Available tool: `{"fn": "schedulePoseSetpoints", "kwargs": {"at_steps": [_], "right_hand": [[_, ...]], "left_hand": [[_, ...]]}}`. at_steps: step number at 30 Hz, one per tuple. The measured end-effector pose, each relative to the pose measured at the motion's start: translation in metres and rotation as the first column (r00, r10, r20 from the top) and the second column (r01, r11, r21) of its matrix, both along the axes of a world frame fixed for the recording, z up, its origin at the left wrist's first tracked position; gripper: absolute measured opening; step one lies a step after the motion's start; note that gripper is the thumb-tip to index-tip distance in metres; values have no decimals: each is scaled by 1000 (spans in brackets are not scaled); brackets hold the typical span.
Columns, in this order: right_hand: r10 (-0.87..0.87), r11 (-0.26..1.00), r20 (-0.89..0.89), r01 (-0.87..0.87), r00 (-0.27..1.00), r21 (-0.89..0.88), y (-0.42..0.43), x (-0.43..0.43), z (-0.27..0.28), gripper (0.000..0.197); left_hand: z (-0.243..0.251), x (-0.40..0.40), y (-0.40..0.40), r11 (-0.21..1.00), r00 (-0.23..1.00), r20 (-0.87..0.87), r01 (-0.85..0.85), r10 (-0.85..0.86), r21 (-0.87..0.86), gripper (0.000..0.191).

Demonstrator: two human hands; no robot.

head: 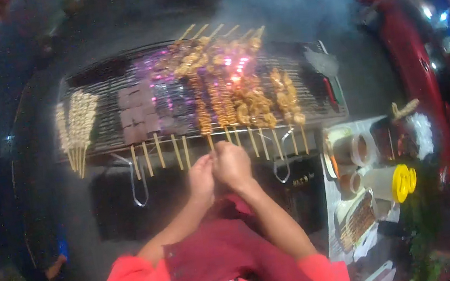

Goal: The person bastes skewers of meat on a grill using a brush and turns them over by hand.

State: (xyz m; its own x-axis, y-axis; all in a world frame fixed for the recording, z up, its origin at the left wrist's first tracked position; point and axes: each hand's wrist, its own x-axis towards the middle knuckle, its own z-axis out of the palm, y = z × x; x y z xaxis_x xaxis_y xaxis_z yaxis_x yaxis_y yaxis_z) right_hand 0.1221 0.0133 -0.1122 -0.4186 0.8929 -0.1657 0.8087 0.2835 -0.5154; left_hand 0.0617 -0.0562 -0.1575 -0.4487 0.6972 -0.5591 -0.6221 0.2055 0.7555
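Note:
My left hand [202,181] and my right hand [233,165] meet at the near edge of a charcoal grill [99,147]. Their fingers close around the lower stick of a skewer of coiled, browned meat [202,109]; the stick's end is hidden in them. Similar coiled skewers [222,101] lie just right of it, then glossy chunkier skewers [261,104]. To the left are skewers of dark square blocks [138,114]. Pale beaded skewers [82,120] rest at the grill's left end. More browned skewers [195,55] lie across the far side, sticks pointing away.
Embers glow [236,69] under the grate, and smoke [283,5] rises behind. Wire handles [139,188] hang from the grill's front. A hand fan [321,62] lies at its right end. The right-hand side table [329,212] holds tubs, a yellow-lidded container [388,183] and a tray of skewers [356,219].

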Motion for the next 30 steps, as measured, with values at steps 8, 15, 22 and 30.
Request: {"fn": "schedulePoseSetpoints", "kwargs": {"at_steps": [8, 15, 22, 30], "right_hand": [[-17, 1000, -112, 20, 994, 18, 12, -5, -10, 23], [-146, 989, -471, 147, 870, -36, -38, 123, 28, 14], [-439, 826, -261, 501, 859, 259, -122, 379, 18, 13], [-948, 298, -35, 921, 316, 250, -237, 606, -59, 14]], "left_hand": [[-2, -18, -8, 993, 981, -179, 95, -81, 73, 21], [16, 21, -30, 946, 876, -388, 322, -285, 32, 28], [50, 205, -23, 670, 580, -454, 741, -676, -50, 25], [19, 328, -19, 426, 353, -408, 899, -842, -103, 26]]}}
